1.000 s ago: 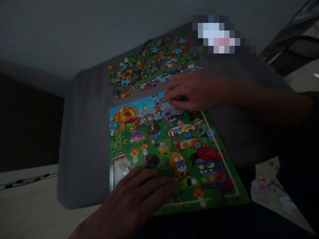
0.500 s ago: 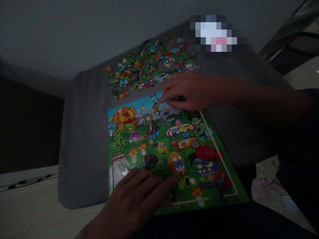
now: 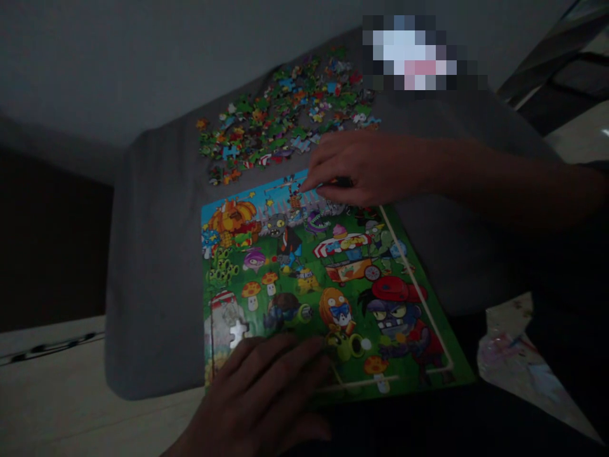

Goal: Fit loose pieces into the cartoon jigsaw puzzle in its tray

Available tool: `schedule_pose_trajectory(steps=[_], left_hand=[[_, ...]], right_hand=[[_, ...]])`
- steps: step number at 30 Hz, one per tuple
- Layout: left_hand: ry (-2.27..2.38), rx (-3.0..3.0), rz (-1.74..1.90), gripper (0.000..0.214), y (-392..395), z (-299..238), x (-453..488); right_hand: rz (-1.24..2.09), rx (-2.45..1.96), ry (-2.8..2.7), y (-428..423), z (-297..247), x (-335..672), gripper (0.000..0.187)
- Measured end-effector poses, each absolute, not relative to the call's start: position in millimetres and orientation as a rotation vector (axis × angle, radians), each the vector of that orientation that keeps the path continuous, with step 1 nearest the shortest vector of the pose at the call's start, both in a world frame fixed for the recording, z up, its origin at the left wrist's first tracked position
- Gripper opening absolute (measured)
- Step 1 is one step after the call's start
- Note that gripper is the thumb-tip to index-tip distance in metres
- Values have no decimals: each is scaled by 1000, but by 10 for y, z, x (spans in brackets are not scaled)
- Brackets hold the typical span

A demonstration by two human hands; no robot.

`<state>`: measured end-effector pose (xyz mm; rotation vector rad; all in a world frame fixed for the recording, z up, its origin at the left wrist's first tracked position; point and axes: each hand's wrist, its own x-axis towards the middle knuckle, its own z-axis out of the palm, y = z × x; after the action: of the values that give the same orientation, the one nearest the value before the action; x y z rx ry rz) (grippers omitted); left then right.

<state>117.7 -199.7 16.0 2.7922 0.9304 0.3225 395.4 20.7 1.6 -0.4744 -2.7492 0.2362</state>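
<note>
A colourful cartoon puzzle board [image 3: 333, 279] lies on a grey cushion [image 3: 157, 254] in dim light. My left hand [image 3: 266, 393] rests flat on the board's near left corner, fingers stretched out, nothing in it. My right hand [image 3: 366, 168] reaches across to the board's far edge, fingers curled down onto a small dark piece [image 3: 339, 183] pressed against the picture. A heap of loose puzzle pieces [image 3: 285, 114] lies on the cushion just beyond the board. One pale puzzle-shaped gap [image 3: 236, 331] shows near my left fingertips.
A pixelated bright patch [image 3: 413, 57] sits at the cushion's far right. Pale floor [image 3: 57, 393] runs along the left, with a dark strip lying on it. A dark frame [image 3: 561, 82] stands at the far right. Crumpled plastic [image 3: 504, 355] lies at the lower right.
My left hand has slid back toward me along the board's near edge, uncovering the pale gap. The view has shifted a little; my right hand stays at the far edge.
</note>
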Motion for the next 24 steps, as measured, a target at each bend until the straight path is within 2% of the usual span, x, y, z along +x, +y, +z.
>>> schedule_pose_trajectory(steps=[8,13,16,20,24], left_hand=[[902,2811,217,30,-2146,145,1088],[934,2758,243,27,-2231,117,1131],[945,2762,233,27,-2233,112,1141],[926,2777,222,26,-2230,98,1130],[913,2801,195,26,-2269,75,1086]], right_hand=[[178,-449,-2727,229,-11,3942,40],[164,-486,-2701,217,-20,3925,62],[143,-482,-2719,212,-18,3928,56],[133,-490,-2732,214,-8,3939,60],[146,-475,-2750,212,7,3950,55]])
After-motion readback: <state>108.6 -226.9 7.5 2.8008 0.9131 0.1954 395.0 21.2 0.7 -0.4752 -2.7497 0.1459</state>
